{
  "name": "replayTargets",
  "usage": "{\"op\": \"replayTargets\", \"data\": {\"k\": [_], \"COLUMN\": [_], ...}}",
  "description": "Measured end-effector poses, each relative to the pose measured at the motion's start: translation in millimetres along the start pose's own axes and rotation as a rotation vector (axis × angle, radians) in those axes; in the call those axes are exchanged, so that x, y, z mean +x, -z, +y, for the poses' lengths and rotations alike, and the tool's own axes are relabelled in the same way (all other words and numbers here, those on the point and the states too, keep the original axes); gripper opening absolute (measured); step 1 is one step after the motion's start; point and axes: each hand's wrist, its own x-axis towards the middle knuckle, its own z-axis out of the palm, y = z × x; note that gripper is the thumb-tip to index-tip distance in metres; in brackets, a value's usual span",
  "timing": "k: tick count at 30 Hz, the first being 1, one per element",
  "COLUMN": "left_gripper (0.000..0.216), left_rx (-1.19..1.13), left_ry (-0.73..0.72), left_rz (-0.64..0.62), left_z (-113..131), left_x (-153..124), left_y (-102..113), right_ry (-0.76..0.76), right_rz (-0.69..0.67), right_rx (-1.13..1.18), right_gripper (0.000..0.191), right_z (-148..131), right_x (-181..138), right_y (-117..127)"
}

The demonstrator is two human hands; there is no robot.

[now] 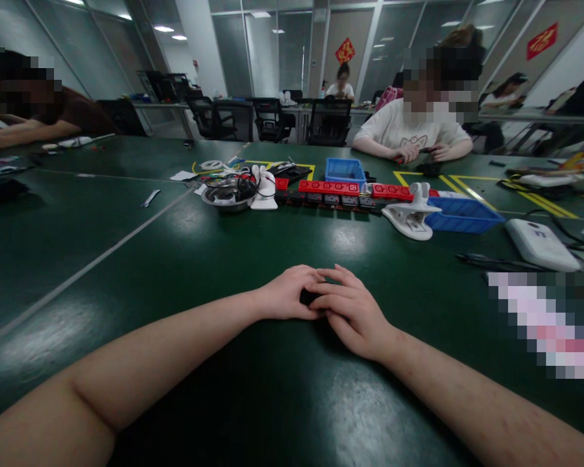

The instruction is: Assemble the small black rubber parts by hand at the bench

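Observation:
My left hand (288,293) rests low over the green table (209,376), its fingers curled in a ring around a small dark patch. Whether that patch is a black object or just shadow, I cannot make out. From the right, my right hand (357,314) reaches across and touches the fingertips of the left. Its fingers are stretched and slightly apart, and the thumb side lies lower, near the table. The fingertips of both hands partly hide one another.
Beyond my hands stand a metal bowl with cables (226,198), a row of red-and-black sockets (338,189), a white clip stand (411,217) and blue bins (462,215). A white box (540,243) with cables lies right. A co-worker (413,133) sits opposite, another person (73,117) left.

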Motion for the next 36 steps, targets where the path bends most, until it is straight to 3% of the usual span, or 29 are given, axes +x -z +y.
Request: {"op": "replayTargets", "data": {"k": [4, 7, 10, 13, 22, 31, 36], "left_gripper": [0.051, 0.060, 0.055, 0.048, 0.033, 0.029, 0.043], "left_rx": [0.035, 0.089, 0.191, 0.245, 0.250, 0.152, 0.153], "left_ry": [0.017, 0.119, 0.234, 0.259, 0.238, 0.146, 0.148], "left_rz": [0.051, 0.111, 0.132, 0.094, 0.065, -0.012, -0.020], "left_z": [4.5, 8.2, 11.2, 13.3, 12.1, 2.2, 4.9], "left_x": [-1.0, -2.0, -3.1, -3.4, -1.4, 0.4, -0.9], "left_y": [-0.3, -0.5, -1.2, -2.4, -1.8, 3.8, 3.2], "right_ry": [-0.088, -0.225, -0.378, -0.442, -0.373, -0.167, -0.198], "right_rz": [0.090, 0.119, 0.103, 0.083, 0.076, 0.036, 0.078], "right_rx": [-0.036, -0.075, -0.126, -0.138, -0.094, 0.064, 0.047], "right_gripper": [0.022, 0.024, 0.027, 0.024, 0.016, 0.029, 0.029], "right_z": [1.3, 4.7, 9.0, 10.6, 5.5, 7.5, 8.8], "right_x": [1.4, 2.5, 2.7, 3.3, 6.9, 6.6, 2.3], "right_y": [-1.1, -4.4, -8.4, -10.0, -5.2, -0.6, -2.4]}}
